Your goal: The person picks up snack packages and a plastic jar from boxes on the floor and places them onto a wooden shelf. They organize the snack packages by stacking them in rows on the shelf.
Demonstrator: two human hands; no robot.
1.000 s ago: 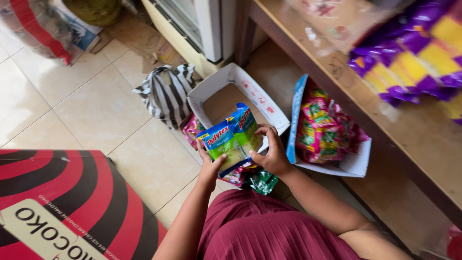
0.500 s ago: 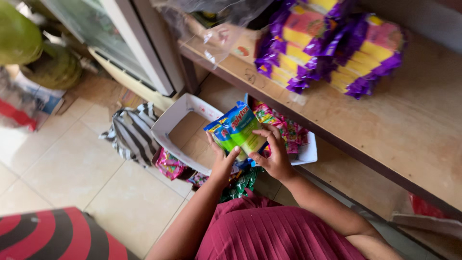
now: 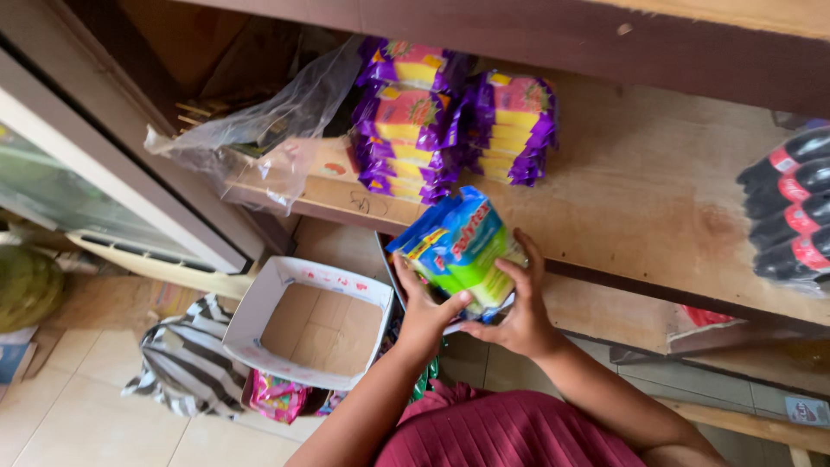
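Note:
Both my hands hold a stack of blue and green snack packets [image 3: 458,246] up at the front edge of a wooden shelf [image 3: 657,207]. My left hand [image 3: 424,311] grips the stack from below on its left. My right hand [image 3: 519,303] clasps its right side, fingers spread over the front packet. On the shelf behind the stack stand two piles of purple and yellow packets [image 3: 450,121].
An empty white cardboard box [image 3: 307,324] sits on the tiled floor at lower left, with a striped cloth bag [image 3: 181,367] beside it and pink packets [image 3: 277,398] under it. A clear plastic bag [image 3: 259,138] lies on the shelf's left. Dark bottles [image 3: 791,203] lie at right.
I have lifted the stack of packets from above the floor boxes up to the shelf edge. My view has tilted upward onto the shelf.

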